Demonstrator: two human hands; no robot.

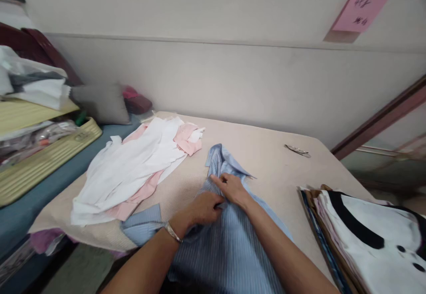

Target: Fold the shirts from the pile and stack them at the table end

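A blue striped shirt (239, 232) lies over the near edge of the table, its collar (233, 160) pointing away from me. One cuff (143, 224) rests to the left. My left hand (206, 207), with a bracelet on its wrist, is closed on the shirt's front below the collar. Just above it to the right, my right hand (231, 188) pinches the cloth near the collar with thumb and fingers. What exactly sits between the fingertips, cloth edge or button, is too small to make out.
White and pink garments (133, 169) lie loosely at the left of the padded table (266, 152). Glasses (297, 150) rest at the back right. A stack of folded clothes (366, 240) sits at the near right. Yellow baskets (49, 156) and a grey cushion (101, 103) stand left.
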